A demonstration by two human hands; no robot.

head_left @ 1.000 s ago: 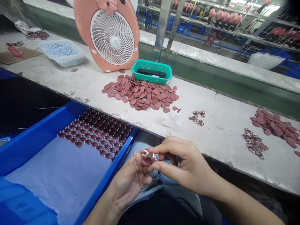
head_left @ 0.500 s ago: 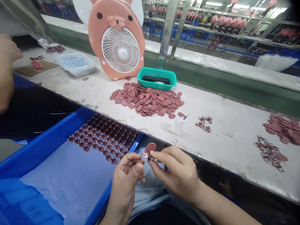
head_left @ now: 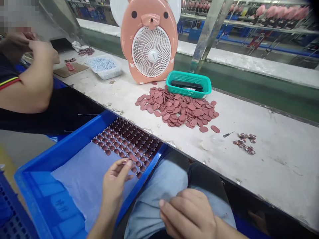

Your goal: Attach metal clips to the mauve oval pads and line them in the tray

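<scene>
head view, and stuff moved in the last second. a second ago both hands were up together over the lap, pinching one little maroon piece between them. now they've split. the left hand (head_left: 115, 181) has swung over into the blue tray (head_left: 37, 166) and sits at the near edge of the rows of maroon pieces (head_left: 127, 141), fingers (head_left: 126, 163) pinched together right at the last row. looks like there's a small piece under the fingertips but it's too tiny to say for sure whether it's gripped or already let go, so can't tell. my read is the piece they were working on is being added to the rows, since it's no longer between the hands.

the right hand (head_left: 189, 212) has dropped down onto the lap, resting on the light denim, fingers loosely curled and nothing visibly in it.

the tray has a pale liner sheet (head_left: 82, 179) under the rows, and the rows only fill the far corner, so lots of room left.

up on the worktop (head_left: 274, 159): a big heap of flat maroon ovals (head_left: 176, 109), a teal basket (head_left: 188, 84) behind it, a pink animal-shaped fan (head_left: 149, 43), and a small cluster of decorated bits (head_left: 244, 141) off to the right with a thin dark tool (head_left: 228, 134) beside them. another person's arm (head_left: 27, 83) is at the left, busy at their own spot. the camera also swung left compared with before.
</scene>
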